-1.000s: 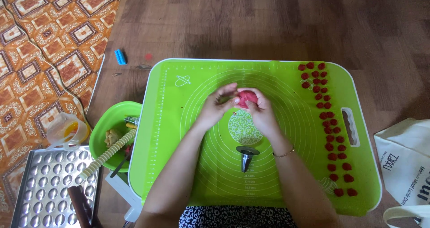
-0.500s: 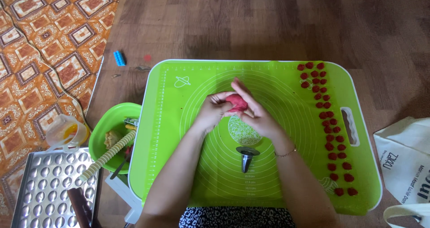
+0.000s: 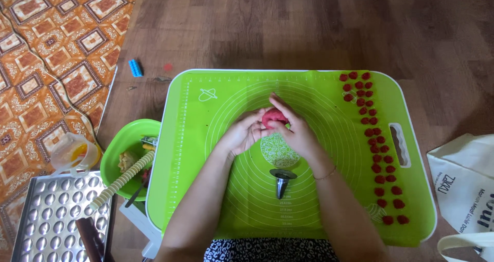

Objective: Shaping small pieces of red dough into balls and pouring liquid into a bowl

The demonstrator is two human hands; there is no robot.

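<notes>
A lump of red dough (image 3: 272,117) sits between my two hands over the middle of a green silicone mat (image 3: 216,113). My left hand (image 3: 244,133) cups it from the left. My right hand (image 3: 293,128) presses it from the right, fingers stretched over its top. Just below the hands lies a metal piping nozzle (image 3: 282,181), tip towards me. Several small red dough pieces (image 3: 373,133) run in rows down the right side of the mat.
The mat lies on a white tray (image 3: 411,133) on a wooden floor. A green bowl (image 3: 116,154) with tools stands at the left, with a dimpled metal mould tray (image 3: 51,215), a plastic cup (image 3: 72,151) and a patterned rug (image 3: 46,61). A white bag (image 3: 463,179) lies at the right.
Both hands have kept working the red dough between them. The right hand's fingers have shifted over its top, and the lump has drifted slightly left.
</notes>
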